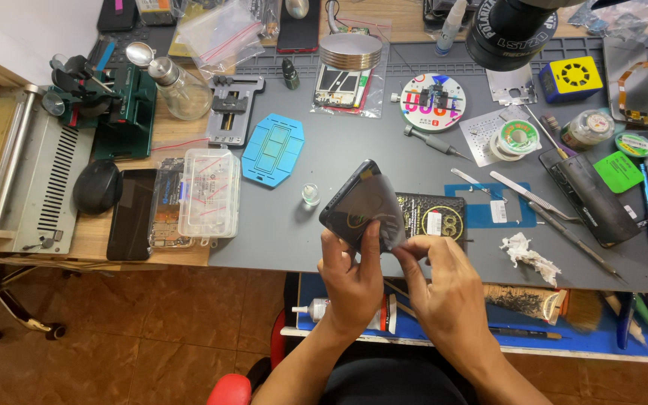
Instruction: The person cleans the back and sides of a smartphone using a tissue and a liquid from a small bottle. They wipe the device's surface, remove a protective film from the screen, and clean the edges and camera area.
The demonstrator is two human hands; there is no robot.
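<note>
left hand (350, 274) grips phone (358, 202), frame centre | right hand (436, 274) fingers pinch clear film (390, 217) | film partly lifted, one edge seemingly still attached

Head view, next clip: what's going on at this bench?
A person sits at a grey work mat crowded with repair tools. The left hand holds a dark phone up above the mat, tilted. The right hand pinches the edge of a thin clear film that lies partly over the phone's face. Tweezers, a blue tray and a crumpled tissue lie on the mat, untouched.
</note>
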